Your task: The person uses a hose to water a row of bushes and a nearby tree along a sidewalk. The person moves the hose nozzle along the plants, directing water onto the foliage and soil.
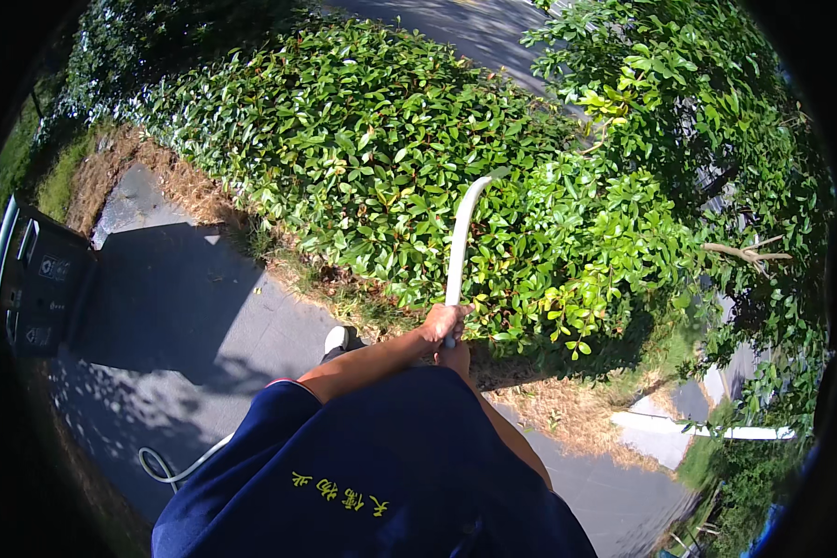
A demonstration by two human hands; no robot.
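Observation:
A pale, flexible hose (460, 237) rises from my hands and curves over the leafy hedge (404, 153), its far end bending to the right. A blurred, translucent streak shows at its tip; I cannot tell if it is water. My left hand (446, 322) is wrapped around the hose, with one finger pointing right. Just below, my right hand (453, 357) grips the hose's lower part, its fingers partly hidden by the left hand and my dark blue shirt. On the pavement at the lower left lies a looped, pale hose length (160, 469), partly hidden behind my sleeve.
Dark bins (42, 286) stand on the paved path (279, 324) at the left. Dry grass (565, 418) edges the hedge. Leafy branches (725, 125) hang at the right, above a white bar or kerb (746, 432). A road (460, 28) runs beyond the hedge.

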